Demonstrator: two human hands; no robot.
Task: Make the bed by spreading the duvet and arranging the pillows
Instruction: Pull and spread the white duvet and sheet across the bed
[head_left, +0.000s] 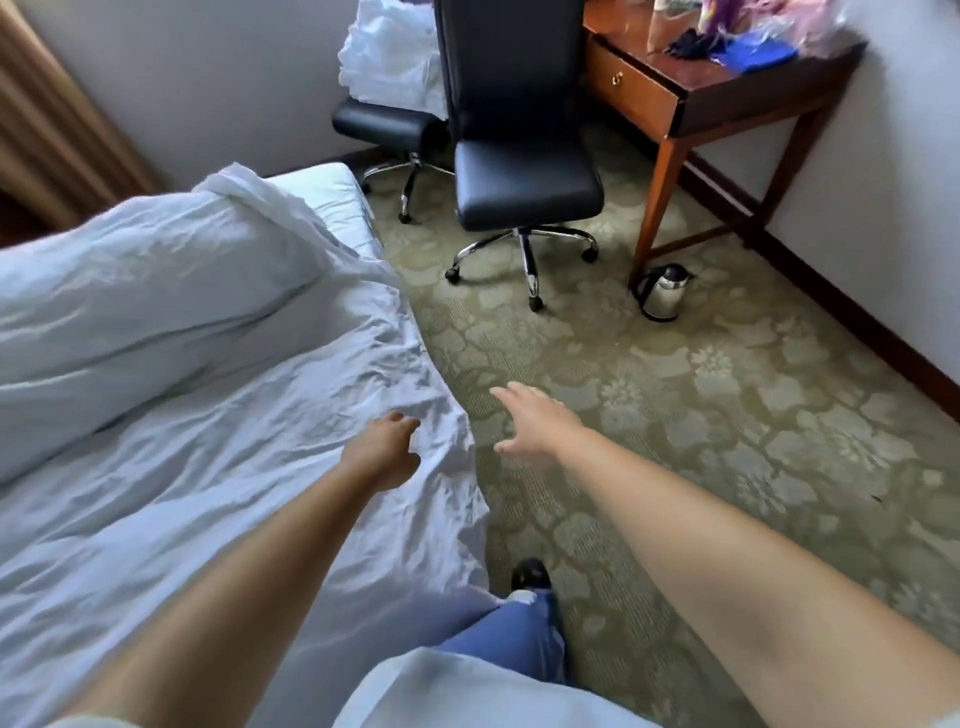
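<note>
A wrinkled white duvet (218, 467) covers the bed on the left and hangs over its right edge. A thick folded-over part of it (140, 291) bulges across the upper left. My left hand (384, 449) hovers over the duvet near the bed's right edge, fingers loosely curled, holding nothing. My right hand (530, 421) reaches out over the carpet just right of the hanging duvet edge, fingers straight and spread. A bare corner of the mattress (322, 192) shows at the far end. No pillow is clearly visible on the bed.
A black office chair (519, 171) stands on the green patterned carpet (727, 415) beyond the bed. Behind it, a second black chair (384, 124) carries white linen (389, 57). A wooden desk (701, 98) is at top right, with a steel kettle (662, 293) by its leg.
</note>
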